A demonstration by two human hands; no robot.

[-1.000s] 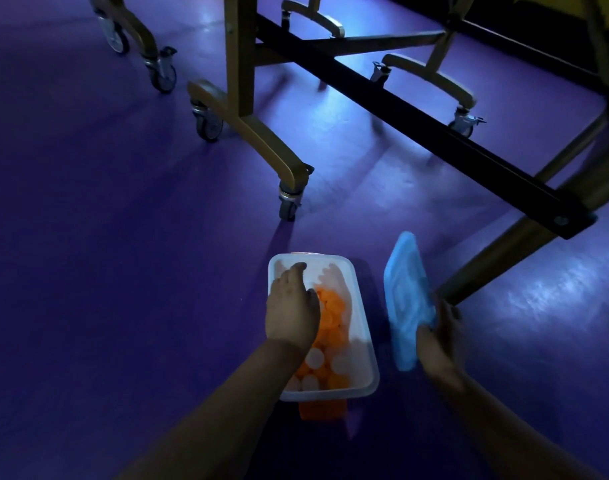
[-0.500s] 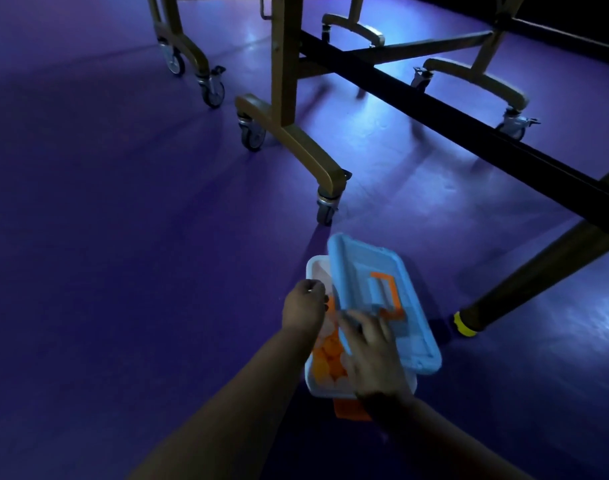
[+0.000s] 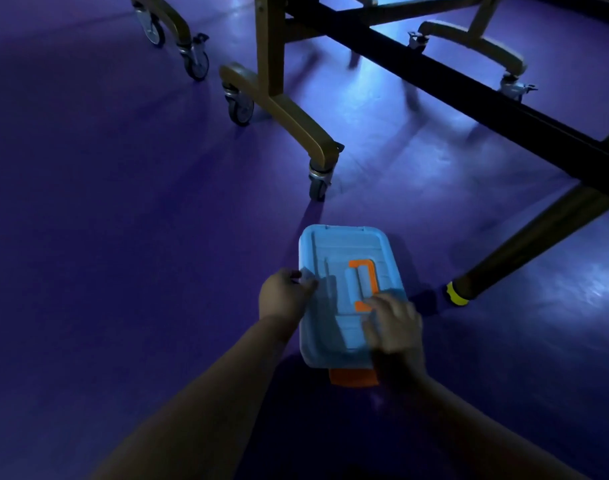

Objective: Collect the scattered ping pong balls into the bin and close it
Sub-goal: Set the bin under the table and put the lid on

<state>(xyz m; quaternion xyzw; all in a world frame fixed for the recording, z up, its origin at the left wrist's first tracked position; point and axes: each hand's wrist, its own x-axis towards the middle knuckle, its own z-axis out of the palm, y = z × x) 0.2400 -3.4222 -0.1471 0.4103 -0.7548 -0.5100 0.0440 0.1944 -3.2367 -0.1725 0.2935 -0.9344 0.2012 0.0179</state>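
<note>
On the purple floor [image 3: 123, 237], just short of the ping pong table's nearest castor [image 3: 317, 181], the bin sits fully covered by its blue lid [image 3: 334, 258]; bin walls and balls are hidden under it, so can't confirm the count inside, and no loose balls show on the visible floor. Lid's long axis runs away from the person, near-to-far, tilted slightly left at the far end. Orange carry handle [image 3: 363, 271] lies flat along that same axis, right of centre. Orange latch [image 3: 353, 377] pokes out from under the near short edge, flap looks not yet folded up, though it's dim there. Left hand [image 3: 284, 294] is at the lid's left long edge about mid-length, fingers curled on the rim, grip narrow, pinching or steadying the edge, not carrying anything. Right hand [image 3: 395, 323] lies flat on the near-right part of the lid, fingers spread and motion-blurred, grip wide, pressing rather than holding. Key relation: the latch is toward the person from both hands, straight below the right hand's wrist, so the right hand is clearly nearer. My read: lid is placed but seating isn't verified; next is press down the rim, then pull the right hand back to flip the near latch. Far-end latch, if any, isn't visible. Risk: lid sits skewed and the latch misses.
</note>
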